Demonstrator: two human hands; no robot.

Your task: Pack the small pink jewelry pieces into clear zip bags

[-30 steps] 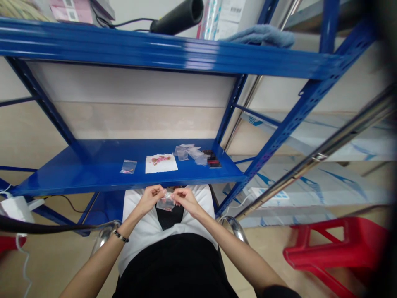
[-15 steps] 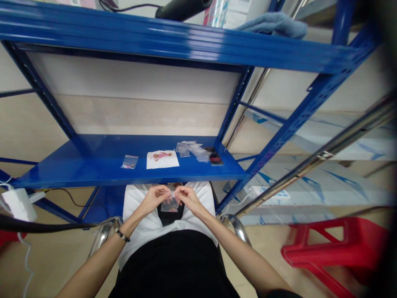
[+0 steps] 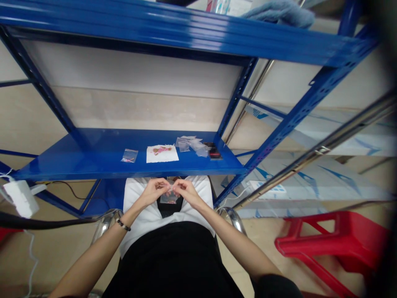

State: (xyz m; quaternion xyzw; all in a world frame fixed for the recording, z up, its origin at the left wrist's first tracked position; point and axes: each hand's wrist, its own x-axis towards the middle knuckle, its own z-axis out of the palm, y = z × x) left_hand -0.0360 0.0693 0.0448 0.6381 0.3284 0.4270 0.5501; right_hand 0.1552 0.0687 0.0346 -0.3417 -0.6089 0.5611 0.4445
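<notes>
Over my lap, a small clear plastic bag [image 3: 169, 198] hangs between my hands, with a few small pinkish pieces at its bottom. My left hand [image 3: 154, 190] pinches its top edge from one side, and my right hand [image 3: 187, 191] pinches it from the other, the fingertips close together. On the blue shelf in front lies a white tissue [image 3: 162, 158] with small pink and brown pieces heaped on it. To its left is another clear bag [image 3: 129, 155] with small pieces inside. Right of the tissue, several clear bags [image 3: 192, 145] lie in a loose pile.
A dark item [image 3: 214, 151], partly blurred out, lies by the shelf's right end. The front edge of the blue shelf [image 3: 93, 173] runs just beyond my hands. A white power adapter [image 3: 21, 198] hangs at left; a red stool [image 3: 335, 236] stands at right.
The camera view has tilted slightly, so the shelf and hands sit a little higher. Both hands keep their pinch on the bag's top, with only slight finger movement.
</notes>
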